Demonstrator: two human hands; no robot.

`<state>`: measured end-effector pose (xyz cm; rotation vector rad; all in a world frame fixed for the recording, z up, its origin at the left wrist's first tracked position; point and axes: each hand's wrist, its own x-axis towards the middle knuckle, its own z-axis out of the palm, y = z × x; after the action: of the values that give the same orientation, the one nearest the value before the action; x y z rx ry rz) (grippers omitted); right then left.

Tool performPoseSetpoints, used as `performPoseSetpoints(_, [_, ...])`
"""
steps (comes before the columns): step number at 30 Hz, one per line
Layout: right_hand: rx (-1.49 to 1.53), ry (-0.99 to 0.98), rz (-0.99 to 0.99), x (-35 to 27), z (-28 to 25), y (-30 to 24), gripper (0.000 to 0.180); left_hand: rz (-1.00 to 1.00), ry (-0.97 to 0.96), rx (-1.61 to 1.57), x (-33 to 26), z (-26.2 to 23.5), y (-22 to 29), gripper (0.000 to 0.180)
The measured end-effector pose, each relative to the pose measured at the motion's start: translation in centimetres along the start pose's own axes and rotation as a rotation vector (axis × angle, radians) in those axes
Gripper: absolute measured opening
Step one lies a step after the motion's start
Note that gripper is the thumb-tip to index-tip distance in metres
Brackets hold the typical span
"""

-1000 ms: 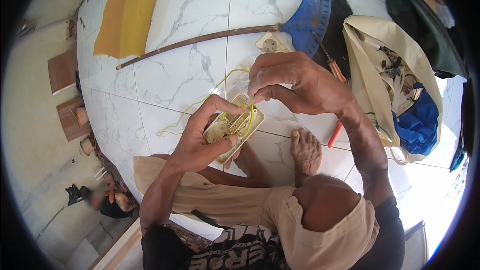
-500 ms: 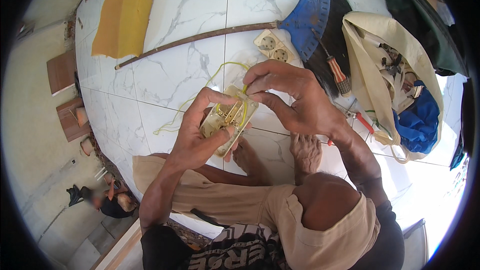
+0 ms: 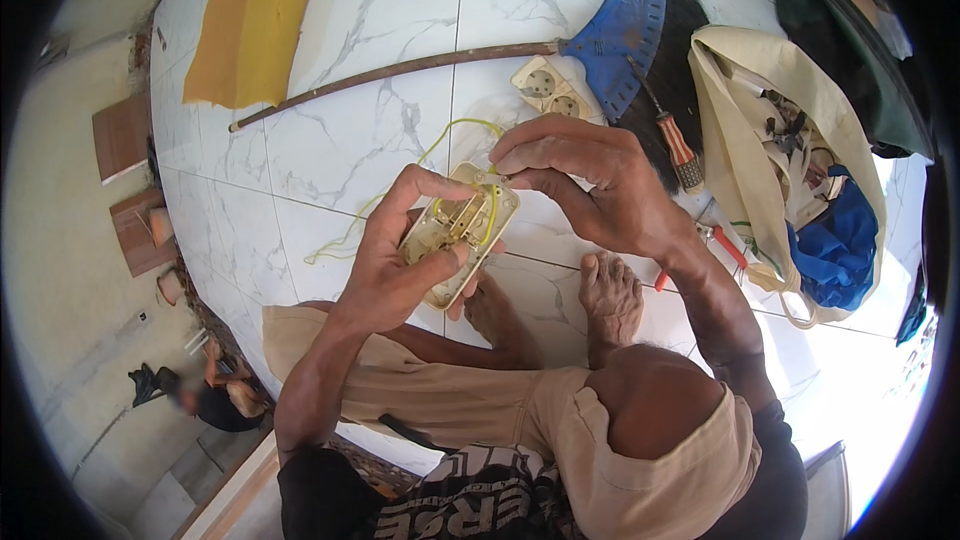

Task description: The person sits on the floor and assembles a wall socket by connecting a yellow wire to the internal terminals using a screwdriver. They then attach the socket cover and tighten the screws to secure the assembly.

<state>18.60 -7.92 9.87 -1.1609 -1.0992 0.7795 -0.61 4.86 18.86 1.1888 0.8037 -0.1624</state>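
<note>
My left hand (image 3: 392, 275) grips the opened cream back half of a power socket (image 3: 425, 262), tilted, with thumb and fingers on its sides. Brass contact strips (image 3: 463, 217) show inside it. A thin yellow-green wire (image 3: 462, 123) runs along the inside, leaves at the far end and trails in a loop over the floor to the left. At that far end my right hand (image 3: 605, 185) is closed, thumb and forefinger pinching the wire where it meets the housing. The exact pinch point is partly hidden by the fingers. The cream socket cover (image 3: 551, 90) with two round outlets lies on the tiles beyond.
A blue broom (image 3: 622, 35) lies across the far floor, with a screwdriver (image 3: 679, 152) on its bristles. Red-handled pliers (image 3: 728, 246) lie right, beside a cream bag (image 3: 715, 65) of parts. A yellow cloth (image 3: 250, 40) is far left. Another person (image 3: 222, 402) sits in the left distance.
My right hand has shifted slightly, its fingers still pinched at the housing's far end. The housing has tilted a little in my left hand.
</note>
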Motion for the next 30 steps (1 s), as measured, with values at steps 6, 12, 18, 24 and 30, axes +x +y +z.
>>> performPoseSetpoints(6, [0.017, -0.042, -0.015, 0.1, 0.0, 0.1, 0.018, -0.01, 0.008, -0.003, 0.1, 0.1, -0.1, 0.04])
performPoseSetpoints(12, [0.0, -0.05, -0.031, 0.1, 0.1, 0.2, 0.023, -0.004, 0.014, 0.008, 0.1, 0.2, 0.1, 0.039])
performPoseSetpoints(18, [-0.104, -0.122, -0.089, 0.0, -0.2, 0.2, 0.035, -0.031, 0.058, 0.01, 0.1, 0.4, 0.1, 0.038])
performPoseSetpoints(24, [-0.198, -0.047, -0.21, -0.6, 0.8, 1.4, 0.04, -0.016, 0.027, -0.033, 0.2, -0.2, 0.1, 0.044])
performPoseSetpoints(30, [-0.176, -0.06, -0.194, -0.7, 0.9, 1.1, 0.042, -0.029, 0.064, -0.025, 0.2, 0.2, 0.2, 0.042])
